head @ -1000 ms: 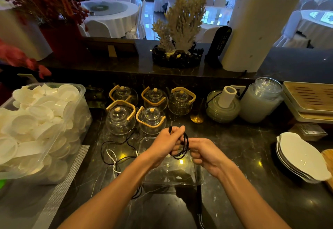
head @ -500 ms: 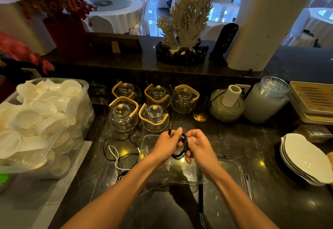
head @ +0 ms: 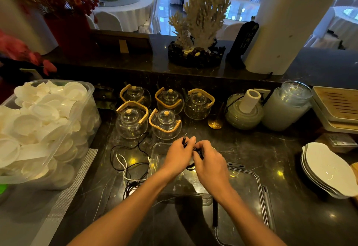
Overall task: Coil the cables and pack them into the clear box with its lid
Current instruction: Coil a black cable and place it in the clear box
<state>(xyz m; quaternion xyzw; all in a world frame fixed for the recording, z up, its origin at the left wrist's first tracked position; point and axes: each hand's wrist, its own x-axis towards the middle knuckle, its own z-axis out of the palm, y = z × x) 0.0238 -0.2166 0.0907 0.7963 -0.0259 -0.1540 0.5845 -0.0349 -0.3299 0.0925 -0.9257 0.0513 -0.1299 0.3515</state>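
My left hand [head: 179, 156] and my right hand [head: 210, 161] meet over the clear box [head: 155, 170], both closed on a small black cable coil [head: 199, 153]. The cable's plug end [head: 185, 138] sticks up past my left fingers. The box stands open on the dark counter. Its clear lid [head: 249, 195] lies flat to the right of it, partly under my right forearm. Left of the box lie a loose white cable [head: 124, 166] and tangled black cables [head: 133, 186].
Several glass teapots [head: 164, 123] with wooden handles stand just behind the box. A big clear tub of white lids [head: 48, 129] fills the left side. Stacked white dishes [head: 329, 170] sit at the right, with jars [head: 286, 106] and trays [head: 337, 108] behind them.
My hands have closed together and the coil has got tighter and smaller between them. The view has tilted down, so the lid to the right of the box shows.
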